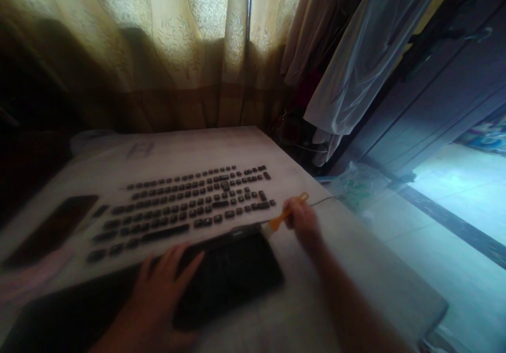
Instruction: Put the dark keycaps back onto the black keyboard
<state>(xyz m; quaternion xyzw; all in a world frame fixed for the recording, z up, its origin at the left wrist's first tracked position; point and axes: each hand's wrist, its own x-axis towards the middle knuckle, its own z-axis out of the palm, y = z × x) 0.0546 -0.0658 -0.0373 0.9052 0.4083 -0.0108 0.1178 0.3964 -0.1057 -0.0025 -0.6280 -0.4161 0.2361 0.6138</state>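
Note:
My left hand (160, 290) lies flat with fingers spread on a black keyboard frame (229, 274) at the near edge of the white-covered table (348, 268). My right hand (302, 218) is closed round an orange-handled brush (285, 215), whose pale tip touches the frame's far right corner. Beyond the frame, several loose black keycaps (185, 205) lie set out in keyboard rows on the white cover.
A dark phone-like slab (51, 229) lies at the left of the cover. Patterned curtains (158, 42) hang behind the table. Clothes (356, 63) hang at the right, above a plastic bag (356, 184) and a pale floor (454, 195).

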